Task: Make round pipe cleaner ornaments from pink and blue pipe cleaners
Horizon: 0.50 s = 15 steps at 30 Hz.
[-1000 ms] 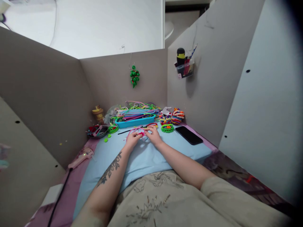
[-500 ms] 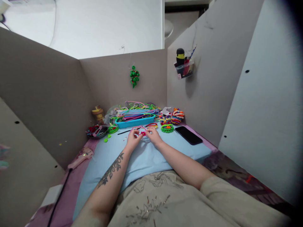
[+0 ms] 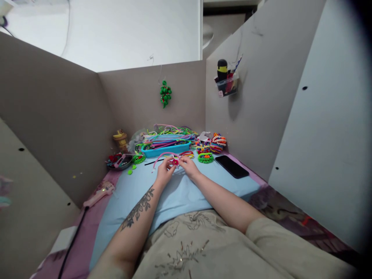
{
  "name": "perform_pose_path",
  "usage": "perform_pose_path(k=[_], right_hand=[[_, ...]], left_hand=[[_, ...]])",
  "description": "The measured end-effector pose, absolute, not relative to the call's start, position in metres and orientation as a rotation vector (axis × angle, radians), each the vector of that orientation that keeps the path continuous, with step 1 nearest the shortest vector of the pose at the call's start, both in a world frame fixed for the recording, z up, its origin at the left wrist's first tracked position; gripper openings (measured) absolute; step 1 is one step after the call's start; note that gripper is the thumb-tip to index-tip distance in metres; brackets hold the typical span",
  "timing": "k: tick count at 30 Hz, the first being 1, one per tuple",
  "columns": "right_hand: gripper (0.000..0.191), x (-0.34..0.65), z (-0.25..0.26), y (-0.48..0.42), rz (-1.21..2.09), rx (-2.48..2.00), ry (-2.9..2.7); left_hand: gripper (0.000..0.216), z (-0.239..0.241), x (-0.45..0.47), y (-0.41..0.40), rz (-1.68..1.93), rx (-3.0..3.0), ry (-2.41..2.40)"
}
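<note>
Between my two hands is a small pink pipe-cleaner piece (image 3: 175,162), deep pink at its middle, with a lighter pink stem (image 3: 159,155) curving out to the left. My left hand (image 3: 165,170) pinches its left side with the fingers closed. On its right side, the fingertips of my right hand (image 3: 188,166) are also closed. Its fine detail is too small to make out. Just beyond my hands lie red-and-yellow-handled scissors (image 3: 186,154) and a thin black stick (image 3: 153,162).
Behind stands a blue tray (image 3: 165,150) heaped with coloured pipe cleaners. A black phone (image 3: 231,166) and a green braided ring (image 3: 205,157) lie to the right. At left are a pink glue gun (image 3: 99,194) with a cord and a dark bowl (image 3: 123,164). Grey panels enclose the table.
The pink stem has swung outward to the left and now arcs past my left hand. Both hands stay close together, with the pink piece turned slightly between them.
</note>
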State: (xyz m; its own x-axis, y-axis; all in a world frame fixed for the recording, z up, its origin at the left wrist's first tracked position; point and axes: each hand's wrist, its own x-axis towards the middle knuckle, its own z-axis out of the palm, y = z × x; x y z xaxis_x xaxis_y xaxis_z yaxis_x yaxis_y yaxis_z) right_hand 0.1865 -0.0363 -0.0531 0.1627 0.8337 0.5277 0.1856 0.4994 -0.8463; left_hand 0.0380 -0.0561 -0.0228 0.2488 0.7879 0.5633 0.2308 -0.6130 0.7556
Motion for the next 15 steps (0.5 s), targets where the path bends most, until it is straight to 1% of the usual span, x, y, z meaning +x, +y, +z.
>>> perform_pose_path(k=[3, 15], right_hand=[[0.027, 0.1861, -0.0517, -0.0396, 0.575, -0.978, -1.396], [0.026, 0.1865, -0.0471, -0.0442, 0.578, -0.965, -1.463]], left_hand=[[0.034, -0.0218, 0.0362, -0.0563, 1.389, 2.023, 0.964], [0.036, -0.0215, 0.0352, -0.0576, 1.398, 2.008, 0.972]])
